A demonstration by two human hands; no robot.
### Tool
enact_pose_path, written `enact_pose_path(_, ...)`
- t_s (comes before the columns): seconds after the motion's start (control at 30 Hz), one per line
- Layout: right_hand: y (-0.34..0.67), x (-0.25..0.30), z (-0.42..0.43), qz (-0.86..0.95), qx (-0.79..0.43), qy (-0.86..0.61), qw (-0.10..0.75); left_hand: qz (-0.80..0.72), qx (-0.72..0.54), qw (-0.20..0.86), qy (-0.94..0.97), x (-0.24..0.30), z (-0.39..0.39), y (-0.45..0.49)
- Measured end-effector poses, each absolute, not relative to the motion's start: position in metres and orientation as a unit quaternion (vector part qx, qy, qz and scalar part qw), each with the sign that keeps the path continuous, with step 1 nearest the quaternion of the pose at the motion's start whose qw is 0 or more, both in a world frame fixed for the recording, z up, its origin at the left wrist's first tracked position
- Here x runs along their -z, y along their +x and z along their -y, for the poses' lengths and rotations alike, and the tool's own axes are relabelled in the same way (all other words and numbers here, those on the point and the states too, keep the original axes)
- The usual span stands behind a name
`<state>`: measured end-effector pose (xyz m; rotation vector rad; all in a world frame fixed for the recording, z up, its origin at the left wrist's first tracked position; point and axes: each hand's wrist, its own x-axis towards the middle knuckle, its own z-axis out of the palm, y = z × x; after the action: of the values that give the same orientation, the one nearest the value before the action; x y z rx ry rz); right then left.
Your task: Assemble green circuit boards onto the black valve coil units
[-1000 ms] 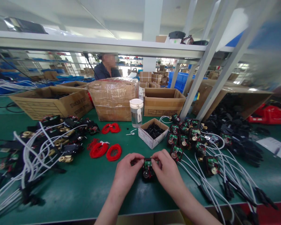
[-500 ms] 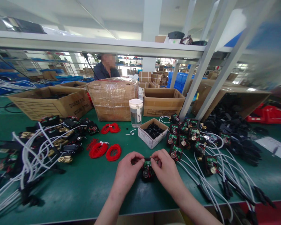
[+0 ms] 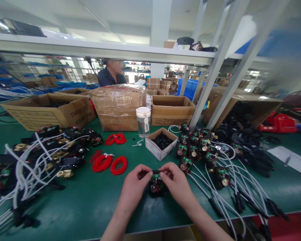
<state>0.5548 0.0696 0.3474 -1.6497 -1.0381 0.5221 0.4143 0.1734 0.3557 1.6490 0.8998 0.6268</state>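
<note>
Black unit (image 3: 156, 184) at near centre, pinched along its far edge

Green bench top (image 3: 90, 207) under everything. From my distant seat I see the unit between the hands, its open face towards me: green board, round shiny part, red wires.

Left hand (image 3: 135, 183): thumb and fingers closed in a pinch at the left end of the far edge. Right hand (image 3: 177, 182): matching pinch at the right end. A dark strip spans the fingertips; loose piece or housing rim, I cannot tell.

On handling, my judgement: even pressure from both sides, so the housing sits square and does not twist. I would work from the fingertips, on the rim only, well off the red wires and board. Better to let the bench take any downward force; whether the base rests on it is hard to see.

Room is tight on the right: similar units (image 3: 185, 164) lie near the right knuckles. Box of small black parts (image 3: 154, 152) stands just beyond, on the far side.
</note>
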Motion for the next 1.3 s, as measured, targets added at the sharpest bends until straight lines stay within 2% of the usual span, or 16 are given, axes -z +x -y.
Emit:
enact_pose_path(0.13,0.558,-0.349,-0.071,0.442,-0.209,-0.680,0.546,-0.382,-0.260,0.547,0.698,-0.356,-0.168,0.413)
enact_pose_path(0.4,0.567,-0.345,-0.071,0.401,-0.293,-0.648,0.578,-0.377,-0.281,0.572,0.672,-0.347,-0.168,0.415)
enact_pose_path(0.73,0.572,-0.351,-0.065,0.380,-0.364,-0.609,0.593,-0.348,-0.256,0.573,0.697,-0.365,-0.171,0.417)
enact_pose_path(1.3,0.571,-0.336,-0.059,0.408,-0.322,-0.628,0.579,-0.328,-0.215,0.516,0.761,-0.370,-0.179,0.434)
